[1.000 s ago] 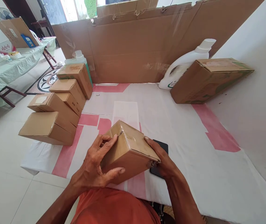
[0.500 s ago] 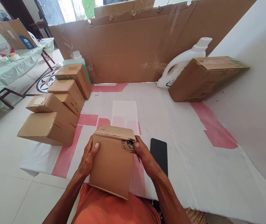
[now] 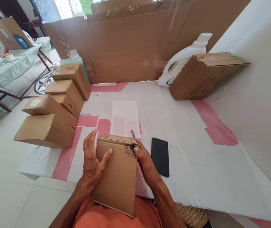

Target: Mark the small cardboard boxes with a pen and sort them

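Note:
A brown cardboard box (image 3: 116,177) with a black scribbled patch near its upper right corner leans tilted against the orange shirt at the table's front edge. My right hand (image 3: 147,163) is closed on its right edge, thumb beside the scribble and fingers behind, partly hidden. Along the left edge is my left hand (image 3: 92,161), fingers stretched upward and apart, its thumb lying on the box's face. A dark pen (image 3: 132,134) shows just past the top edge, its lower end hidden. Right of my right hand lies a black phone (image 3: 160,156).
Several cardboard boxes (image 3: 61,126) stand along the table's left side, with a green-tinted bottle (image 3: 74,57) behind. At the back right, a white jug (image 3: 180,61) stands beside another carton (image 3: 204,76). A tall cardboard sheet (image 3: 125,47) closes off the back; a white wall (image 3: 263,82) rises at right.
My left hand has loosened from the left edge, its fingers spreading up and its thumb moving onto the face. The box has dropped slightly, and the pen now shows beyond it.

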The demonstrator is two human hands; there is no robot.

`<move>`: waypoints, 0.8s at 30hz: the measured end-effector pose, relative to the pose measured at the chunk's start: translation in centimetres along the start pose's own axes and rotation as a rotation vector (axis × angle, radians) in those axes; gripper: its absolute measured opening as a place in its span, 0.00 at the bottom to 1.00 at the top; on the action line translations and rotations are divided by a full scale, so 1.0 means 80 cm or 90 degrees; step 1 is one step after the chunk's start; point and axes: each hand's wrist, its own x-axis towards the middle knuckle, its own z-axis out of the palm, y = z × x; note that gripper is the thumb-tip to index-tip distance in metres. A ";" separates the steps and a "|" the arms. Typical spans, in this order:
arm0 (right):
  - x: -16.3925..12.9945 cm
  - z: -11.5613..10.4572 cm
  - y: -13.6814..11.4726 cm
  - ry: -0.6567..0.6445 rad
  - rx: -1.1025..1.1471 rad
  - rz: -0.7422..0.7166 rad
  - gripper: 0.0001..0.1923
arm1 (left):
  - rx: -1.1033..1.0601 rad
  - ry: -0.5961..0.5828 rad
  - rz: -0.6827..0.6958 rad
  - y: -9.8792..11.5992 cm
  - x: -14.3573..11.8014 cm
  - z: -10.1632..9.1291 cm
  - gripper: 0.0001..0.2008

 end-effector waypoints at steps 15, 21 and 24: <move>-0.009 0.017 -0.009 0.054 -0.043 -0.007 0.20 | 0.279 -0.206 0.095 0.067 0.044 0.022 0.07; -0.004 0.026 -0.008 0.078 -0.104 0.007 0.20 | 0.294 -0.191 0.110 0.061 0.041 0.018 0.06; -0.006 0.009 -0.004 0.058 -0.074 0.034 0.29 | 0.263 -0.261 0.145 0.046 0.046 0.004 0.09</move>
